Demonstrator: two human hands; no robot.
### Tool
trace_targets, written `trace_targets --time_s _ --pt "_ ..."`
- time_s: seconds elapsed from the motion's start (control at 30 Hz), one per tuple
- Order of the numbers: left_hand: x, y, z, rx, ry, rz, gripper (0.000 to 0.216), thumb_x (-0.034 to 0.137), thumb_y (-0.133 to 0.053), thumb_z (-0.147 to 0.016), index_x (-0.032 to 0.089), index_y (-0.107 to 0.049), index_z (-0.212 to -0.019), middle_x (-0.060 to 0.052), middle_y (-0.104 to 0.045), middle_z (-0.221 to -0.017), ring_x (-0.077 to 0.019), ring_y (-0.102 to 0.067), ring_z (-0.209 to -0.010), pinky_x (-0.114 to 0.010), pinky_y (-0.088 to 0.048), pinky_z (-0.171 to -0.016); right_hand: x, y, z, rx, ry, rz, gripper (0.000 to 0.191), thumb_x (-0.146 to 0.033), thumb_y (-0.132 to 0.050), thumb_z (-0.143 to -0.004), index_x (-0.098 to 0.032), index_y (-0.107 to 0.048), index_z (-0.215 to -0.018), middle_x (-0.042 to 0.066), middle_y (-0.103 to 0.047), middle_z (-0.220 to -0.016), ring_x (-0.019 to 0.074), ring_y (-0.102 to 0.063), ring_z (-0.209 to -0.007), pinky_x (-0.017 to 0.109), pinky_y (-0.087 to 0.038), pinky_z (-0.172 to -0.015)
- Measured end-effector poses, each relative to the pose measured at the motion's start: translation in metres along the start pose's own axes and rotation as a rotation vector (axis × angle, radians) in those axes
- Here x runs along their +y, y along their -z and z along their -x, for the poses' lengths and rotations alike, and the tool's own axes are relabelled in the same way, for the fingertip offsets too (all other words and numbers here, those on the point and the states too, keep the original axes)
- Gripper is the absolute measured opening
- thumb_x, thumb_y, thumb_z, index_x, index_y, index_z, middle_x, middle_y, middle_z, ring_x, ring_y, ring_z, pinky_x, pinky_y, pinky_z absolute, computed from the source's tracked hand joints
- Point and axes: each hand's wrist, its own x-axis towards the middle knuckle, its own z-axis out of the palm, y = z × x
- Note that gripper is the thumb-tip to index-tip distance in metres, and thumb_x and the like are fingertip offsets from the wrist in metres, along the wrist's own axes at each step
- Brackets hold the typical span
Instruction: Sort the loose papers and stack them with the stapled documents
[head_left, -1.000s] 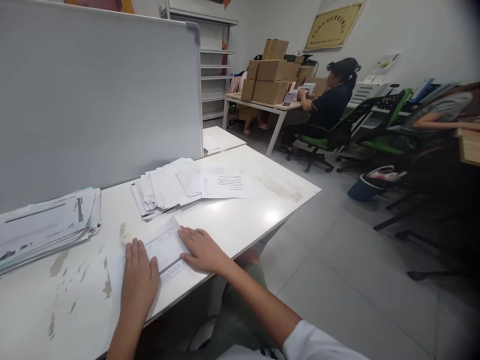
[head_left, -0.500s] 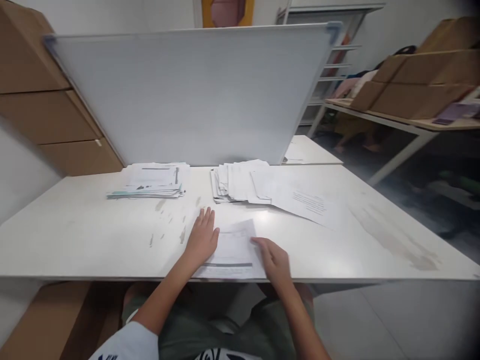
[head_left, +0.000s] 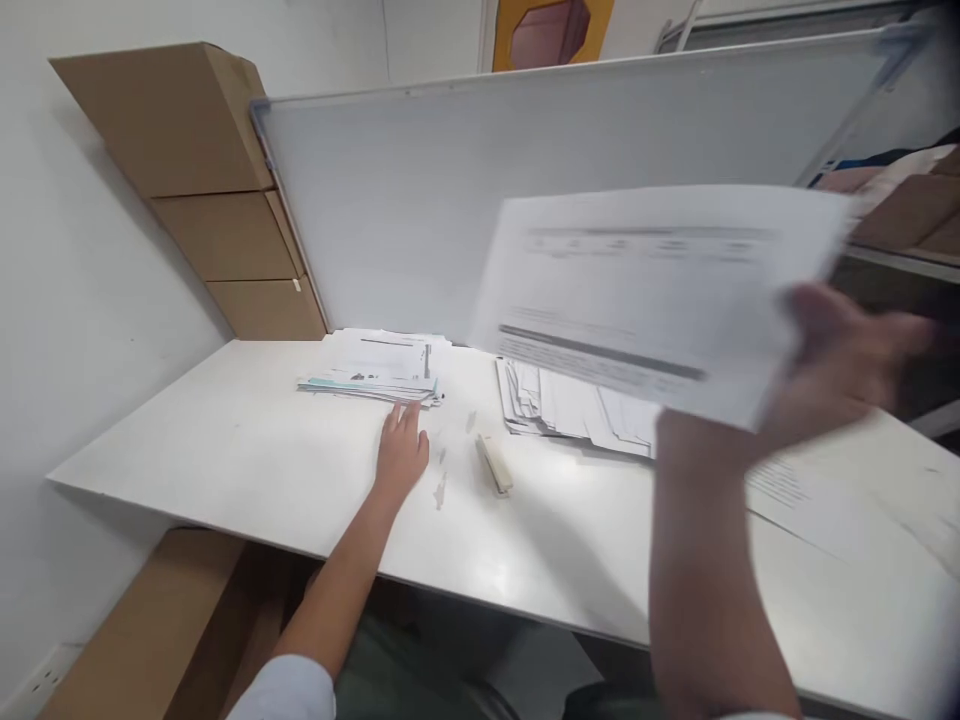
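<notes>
My right hand (head_left: 832,370), blurred by motion, grips printed paper (head_left: 622,290) by its right edge and holds it up above the table. Whether this is one sheet or more, I cannot tell. My left hand (head_left: 403,455) lies flat with its fingers stretched, just in front of the left paper stack (head_left: 375,365). A cream stapler (head_left: 493,466) rests on the tabletop between my hands. Behind and below the raised paper is a second, untidy paper stack (head_left: 570,405), partly hidden. A loose printed sheet (head_left: 810,500) sits to the right, behind my right forearm.
A large whiteboard (head_left: 405,210) leans along the back of the white table (head_left: 225,430). Cardboard boxes (head_left: 217,235) are piled at the back left. Another cardboard box (head_left: 142,620) stands under the table at the left.
My right hand has lifted the paper off the table, up and to the right. My left hand has left the paper and moved toward the left stack. The stapler now shows; the view has turned left.
</notes>
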Motion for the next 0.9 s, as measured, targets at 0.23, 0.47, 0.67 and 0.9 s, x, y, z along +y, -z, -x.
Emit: trace_targets --time_s 0.23,0.47,0.67,0.9 --pt "-0.008 -0.009 0.0 -0.067 -0.017 0.023 0.059 0.018 -0.04 -0.088 0.008 -0.034 -0.146 -0.017 -0.023 -0.157 -0.0319 -0.017 -0.146 -0.053 -0.023 -0.117 0.091 -0.211 0.083 -0.262 -0.265 -0.072 0.064 -0.056 -0.033 -0.091 -0.005 -0.07 -0.1 0.016 -0.07 -0.101 0.025 -0.066 -0.099 0.04 -0.051 -0.09" --pt "-0.012 -0.015 0.007 -0.091 0.054 0.091 0.061 0.019 -0.038 -0.089 0.013 -0.029 -0.149 -0.013 -0.018 -0.159 -0.0293 -0.014 -0.147 -0.054 -0.024 -0.116 0.161 -0.248 0.161 -0.791 -0.237 0.293 0.054 -0.043 -0.029 -0.09 -0.011 -0.071 -0.099 0.014 -0.072 -0.101 0.0256 -0.064 -0.1 0.039 -0.047 -0.092" --pt "-0.018 -0.01 0.001 -0.064 0.023 0.12 0.056 0.02 -0.041 -0.088 0.008 -0.038 -0.143 -0.018 -0.023 -0.157 -0.0323 -0.021 -0.145 -0.053 -0.026 -0.116 0.15 -0.241 0.153 -0.819 -0.247 0.515 0.032 -0.027 -0.045 -0.088 -0.017 -0.07 -0.106 0.013 -0.057 -0.133 0.0268 -0.043 -0.133 0.046 -0.032 -0.11" --pt "-0.019 -0.002 -0.029 -0.065 0.011 0.138 0.058 0.031 -0.042 -0.09 0.005 -0.039 -0.141 -0.022 -0.023 -0.155 -0.0341 -0.02 -0.145 -0.051 -0.024 -0.117 0.141 -0.058 0.022 -0.567 0.145 0.653 0.033 -0.026 -0.039 -0.093 -0.02 -0.066 -0.112 0.006 -0.046 -0.146 0.0188 -0.035 -0.139 0.039 -0.023 -0.117"
